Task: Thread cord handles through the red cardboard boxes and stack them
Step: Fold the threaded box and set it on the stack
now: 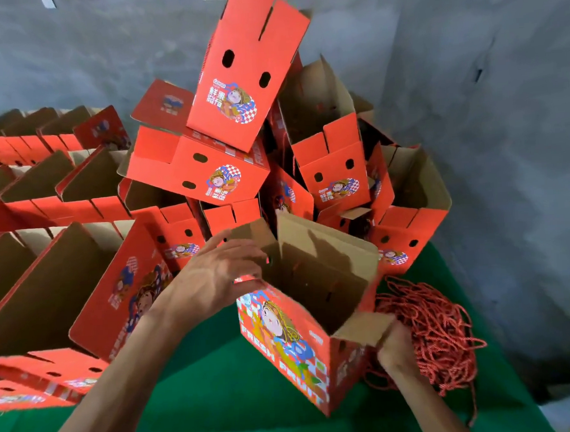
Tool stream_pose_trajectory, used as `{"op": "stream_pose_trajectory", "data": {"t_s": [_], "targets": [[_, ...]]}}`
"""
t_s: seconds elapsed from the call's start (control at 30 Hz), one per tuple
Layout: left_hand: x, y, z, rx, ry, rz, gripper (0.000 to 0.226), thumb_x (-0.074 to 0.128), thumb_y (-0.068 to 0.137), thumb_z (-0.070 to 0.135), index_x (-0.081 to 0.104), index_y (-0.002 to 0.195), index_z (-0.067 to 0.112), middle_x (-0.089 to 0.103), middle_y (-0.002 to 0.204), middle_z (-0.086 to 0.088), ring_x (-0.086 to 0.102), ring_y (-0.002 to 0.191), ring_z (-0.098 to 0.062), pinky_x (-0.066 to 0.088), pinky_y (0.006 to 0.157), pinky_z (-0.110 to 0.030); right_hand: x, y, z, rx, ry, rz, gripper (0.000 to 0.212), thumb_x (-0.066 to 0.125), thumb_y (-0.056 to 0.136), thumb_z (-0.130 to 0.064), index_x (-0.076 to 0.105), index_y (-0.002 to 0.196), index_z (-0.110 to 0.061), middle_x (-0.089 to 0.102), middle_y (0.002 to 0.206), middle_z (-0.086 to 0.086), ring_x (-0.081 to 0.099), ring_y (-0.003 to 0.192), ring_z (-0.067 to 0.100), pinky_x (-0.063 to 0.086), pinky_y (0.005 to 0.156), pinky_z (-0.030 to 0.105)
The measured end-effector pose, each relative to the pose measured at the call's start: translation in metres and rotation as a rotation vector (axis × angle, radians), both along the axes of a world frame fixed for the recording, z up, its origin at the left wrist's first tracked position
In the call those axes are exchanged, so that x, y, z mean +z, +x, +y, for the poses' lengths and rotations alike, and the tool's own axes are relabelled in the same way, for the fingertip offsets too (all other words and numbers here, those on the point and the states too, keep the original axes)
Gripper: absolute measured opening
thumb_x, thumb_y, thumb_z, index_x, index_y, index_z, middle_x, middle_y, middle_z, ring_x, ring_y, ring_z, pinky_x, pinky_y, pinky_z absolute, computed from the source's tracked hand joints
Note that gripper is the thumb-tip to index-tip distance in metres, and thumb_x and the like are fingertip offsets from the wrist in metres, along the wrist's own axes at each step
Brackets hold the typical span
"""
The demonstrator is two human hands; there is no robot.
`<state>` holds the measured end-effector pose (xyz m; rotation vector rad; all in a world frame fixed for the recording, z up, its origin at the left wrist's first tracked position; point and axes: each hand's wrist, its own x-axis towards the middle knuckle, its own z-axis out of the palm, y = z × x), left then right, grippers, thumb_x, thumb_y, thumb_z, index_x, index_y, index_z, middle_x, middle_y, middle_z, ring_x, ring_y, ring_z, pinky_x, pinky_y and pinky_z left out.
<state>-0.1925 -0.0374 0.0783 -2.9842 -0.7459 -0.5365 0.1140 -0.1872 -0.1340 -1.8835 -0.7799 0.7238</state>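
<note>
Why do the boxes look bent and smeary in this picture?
Head view: the wide lens bows the piled boxes outward; motion blur smears the held box and both hands, left and right; soft even light, faint shadows inside the cardboard.

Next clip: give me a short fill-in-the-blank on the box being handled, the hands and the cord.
1. The open box in the hands stands on a ____ table cover.
2. The red cord pile lies on the person's ____ side.
3. The left hand grips the box's ____ rim.
4. The inside of the box is plain ____ cardboard.

Missing words: green; right; top; brown
</note>
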Motion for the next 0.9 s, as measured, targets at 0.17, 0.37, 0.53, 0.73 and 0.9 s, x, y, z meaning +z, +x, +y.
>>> {"op": "stream_pose_trajectory", "data": {"t_s": [0.17, 0.37, 0.53, 0.73, 0.9], "targets": [[0.012, 0.011, -0.013, 0.016, -0.198, -0.044, 0.017, 0.07, 0.097, 0.031, 0.076, 0.099, 0.016, 0.075, 0.1, 0.004, 0.068, 0.093, -0.025, 0.052, 0.085, -0.042, 0.012, 0.008, -0.001, -0.062, -0.029, -0.209, 0.006, 0.069, 0.097, -0.012, 0.076, 0.098, -0.011, 0.077, 0.089, -0.001, 0.072, 0.083, 0.02, 0.056, 0.071, 0.035], [0.01, 0.027, -0.024, 0.166, -0.266, -0.023, 0.016, 0.062, 0.096, 0.031, 0.049, 0.091, 0.024, 0.047, 0.067, 0.012, 0.051, 0.072, -0.022, 0.033, 0.065, -0.035, -0.001, -0.017, 0.002, 0.002, -0.048, 0.088, 0.017, 0.069, 0.092, 0.007, 0.073, 0.093, -0.01, 0.077, 0.094, 0.007, 0.072, 0.092, 0.03, 0.058, 0.089, 0.043], [0.009, 0.033, -0.012, 0.326, -0.42, 0.032, 0.009, 0.059, 0.093, 0.036, 0.057, 0.094, 0.028, 0.055, 0.079, 0.013, 0.061, 0.081, -0.02, 0.046, 0.071, -0.034, -0.003, -0.054, 0.0, 0.06, 0.024, 0.219, 0.012, 0.072, 0.093, -0.002, 0.075, 0.1, -0.012, 0.076, 0.102, 0.008, 0.072, 0.097, 0.021, 0.057, 0.088, 0.026], [0.02, 0.031, -0.003, 0.353, -0.687, 0.097, 0.013, 0.059, 0.097, 0.039, 0.065, 0.092, 0.029, 0.072, 0.088, 0.018, 0.072, 0.077, 0.0, 0.06, 0.067, -0.022, 0.03, -0.073, 0.012, 0.109, 0.213, 0.452, 0.019, 0.073, 0.093, -0.003, 0.07, 0.111, -0.006, 0.079, 0.092, 0.009, 0.076, 0.085, 0.011, 0.058, 0.076, 0.019], [0.014, 0.037, -0.007, 0.484, -0.569, 0.334, 0.03, 0.058, 0.096, 0.043, 0.064, 0.104, 0.015, 0.065, 0.106, -0.005, 0.067, 0.093, -0.025, 0.057, 0.086, -0.041, 0.042, -0.077, 0.023, 0.132, 0.228, 0.376, 0.013, 0.076, 0.093, -0.015, 0.073, 0.106, -0.016, 0.079, 0.093, 0.004, 0.077, 0.083, 0.017, 0.06, 0.067, 0.025]]}}
